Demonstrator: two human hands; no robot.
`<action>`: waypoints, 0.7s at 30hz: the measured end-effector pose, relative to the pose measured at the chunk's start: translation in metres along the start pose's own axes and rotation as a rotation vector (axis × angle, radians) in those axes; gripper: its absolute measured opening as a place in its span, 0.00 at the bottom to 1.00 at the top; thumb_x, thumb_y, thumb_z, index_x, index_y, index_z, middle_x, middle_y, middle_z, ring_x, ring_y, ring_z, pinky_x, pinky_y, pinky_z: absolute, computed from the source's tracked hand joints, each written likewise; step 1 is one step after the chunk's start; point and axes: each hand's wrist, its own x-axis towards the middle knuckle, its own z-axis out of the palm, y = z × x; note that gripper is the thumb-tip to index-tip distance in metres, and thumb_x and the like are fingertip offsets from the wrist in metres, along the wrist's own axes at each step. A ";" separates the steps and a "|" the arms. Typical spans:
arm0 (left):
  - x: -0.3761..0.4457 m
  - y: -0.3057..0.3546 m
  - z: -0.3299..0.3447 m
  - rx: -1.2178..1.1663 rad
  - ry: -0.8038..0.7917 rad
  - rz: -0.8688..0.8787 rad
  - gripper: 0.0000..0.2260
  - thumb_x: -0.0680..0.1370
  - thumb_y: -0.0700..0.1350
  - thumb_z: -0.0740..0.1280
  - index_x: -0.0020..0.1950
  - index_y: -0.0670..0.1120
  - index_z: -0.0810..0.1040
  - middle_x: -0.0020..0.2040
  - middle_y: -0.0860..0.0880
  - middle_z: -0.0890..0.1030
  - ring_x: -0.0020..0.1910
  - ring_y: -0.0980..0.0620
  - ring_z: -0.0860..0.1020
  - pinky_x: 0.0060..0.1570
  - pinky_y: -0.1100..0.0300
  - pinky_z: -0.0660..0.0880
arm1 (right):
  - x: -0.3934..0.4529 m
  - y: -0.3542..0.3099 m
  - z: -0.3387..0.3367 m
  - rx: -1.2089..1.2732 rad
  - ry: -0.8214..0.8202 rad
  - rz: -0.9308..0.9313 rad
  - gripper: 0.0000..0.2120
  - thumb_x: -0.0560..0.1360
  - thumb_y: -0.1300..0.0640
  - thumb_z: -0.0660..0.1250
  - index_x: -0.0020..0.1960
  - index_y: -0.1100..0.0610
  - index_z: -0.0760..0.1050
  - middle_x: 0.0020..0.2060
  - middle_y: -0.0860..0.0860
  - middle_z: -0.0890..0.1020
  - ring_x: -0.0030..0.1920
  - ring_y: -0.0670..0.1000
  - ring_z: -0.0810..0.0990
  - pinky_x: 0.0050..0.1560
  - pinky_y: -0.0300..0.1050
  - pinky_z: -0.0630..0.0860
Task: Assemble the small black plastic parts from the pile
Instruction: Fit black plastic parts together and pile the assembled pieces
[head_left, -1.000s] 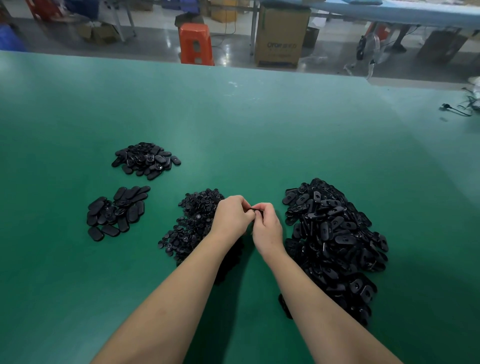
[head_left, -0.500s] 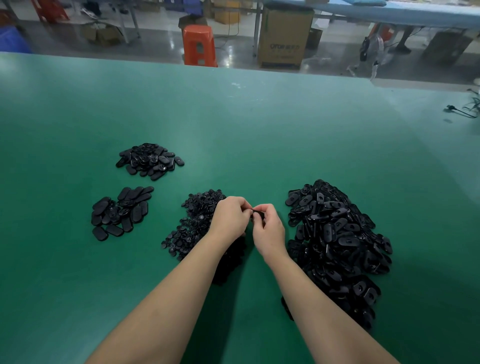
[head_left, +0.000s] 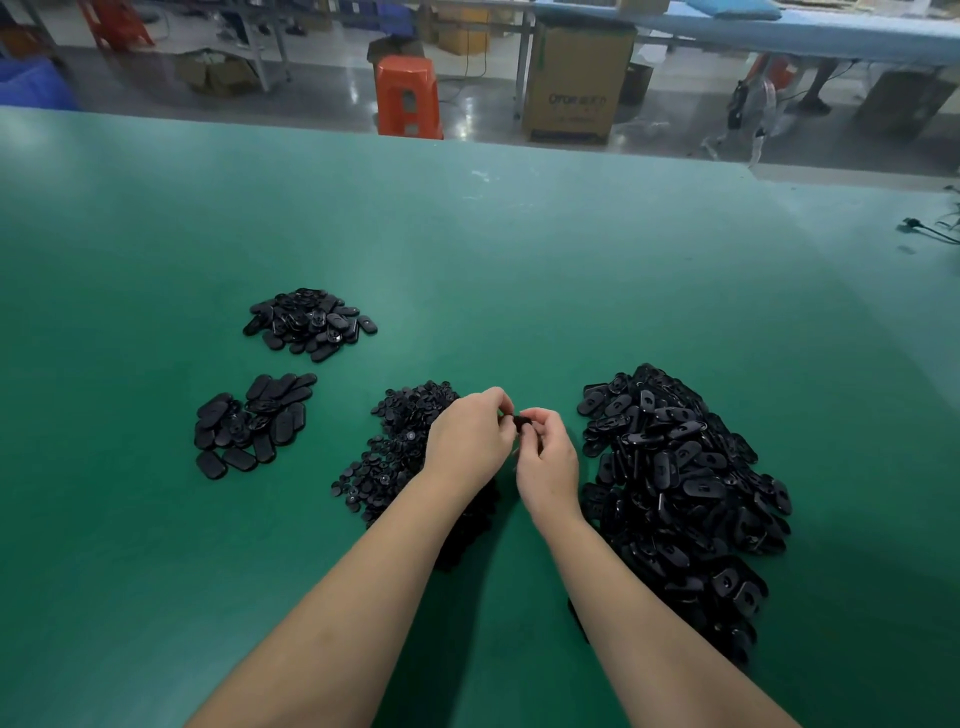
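Head-worn view, forward-down over green table (head_left: 467, 234)

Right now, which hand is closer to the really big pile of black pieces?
The right hand. It sits just beside the big pile, at its left edge, pinching a small black part. The left hand is farther away, on the other side of the right hand.

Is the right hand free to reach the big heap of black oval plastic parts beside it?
Probably not yet: the right hand pinches a small black part with the left hand. The heap lies beside it, unobstructed.
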 end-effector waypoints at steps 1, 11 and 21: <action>0.000 -0.001 0.000 0.024 -0.024 0.007 0.09 0.79 0.47 0.64 0.56 0.50 0.81 0.49 0.51 0.84 0.50 0.48 0.80 0.45 0.56 0.74 | 0.000 0.000 0.000 -0.001 -0.004 -0.009 0.08 0.82 0.61 0.61 0.53 0.50 0.75 0.47 0.44 0.82 0.50 0.49 0.80 0.54 0.47 0.76; -0.005 -0.022 -0.010 0.094 0.100 -0.010 0.09 0.79 0.53 0.65 0.52 0.54 0.84 0.48 0.51 0.77 0.46 0.48 0.79 0.40 0.58 0.69 | 0.000 0.000 0.000 0.016 -0.042 0.033 0.09 0.82 0.59 0.60 0.55 0.49 0.77 0.46 0.48 0.83 0.46 0.52 0.81 0.51 0.52 0.78; -0.017 -0.147 -0.088 0.075 0.396 -0.437 0.10 0.79 0.43 0.66 0.56 0.43 0.84 0.46 0.43 0.84 0.39 0.44 0.78 0.38 0.57 0.72 | 0.000 0.003 0.000 -0.041 -0.080 0.003 0.06 0.81 0.58 0.62 0.53 0.49 0.77 0.40 0.44 0.80 0.37 0.44 0.74 0.41 0.42 0.71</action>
